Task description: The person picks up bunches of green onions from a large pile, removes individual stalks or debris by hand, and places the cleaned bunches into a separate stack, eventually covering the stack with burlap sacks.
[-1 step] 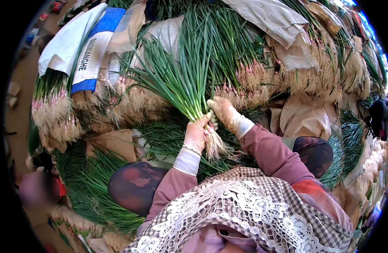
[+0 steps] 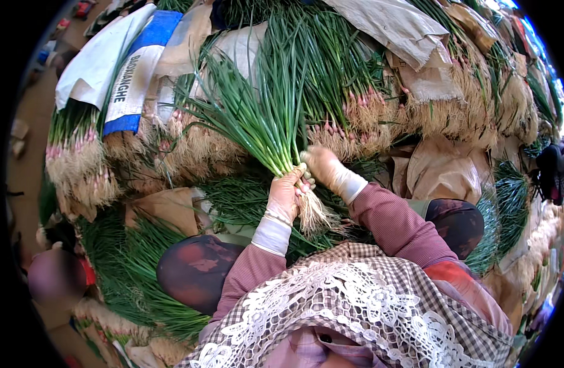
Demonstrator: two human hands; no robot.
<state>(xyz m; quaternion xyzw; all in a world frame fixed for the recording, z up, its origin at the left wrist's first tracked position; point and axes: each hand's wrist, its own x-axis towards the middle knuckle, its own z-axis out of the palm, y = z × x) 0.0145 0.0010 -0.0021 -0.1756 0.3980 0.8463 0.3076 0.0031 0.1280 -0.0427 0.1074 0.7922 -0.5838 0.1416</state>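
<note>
Gloved in pale, thin material, my left hand (image 2: pixel 285 195) is wrapped around a bunch of green onions (image 2: pixel 276 132) just above the bulbs. The long green leaves fan out up and away from me. Pinkish bulbs and a tuft of pale roots (image 2: pixel 316 211) stick out below the fist. My right hand (image 2: pixel 325 164), also gloved, is curled at the right side of the bunch, its fingertips close to the stems. It is slightly blurred, and whatever its fingers pinch is hidden.
Rows of onion bunches (image 2: pixel 362 110), roots toward me, lie beyond my hands, partly under sacking (image 2: pixel 411 30) and a white-and-blue sack (image 2: pixel 135 86). Loose green onions (image 2: pixel 141 264) lie by my left knee (image 2: pixel 196 273). Brown sheeting (image 2: pixel 444 165) is near my right knee (image 2: pixel 457 227).
My right hand has shifted slightly down along the bunch and its fingers have blurred. The left hand keeps its grip; the leaves have barely moved.
</note>
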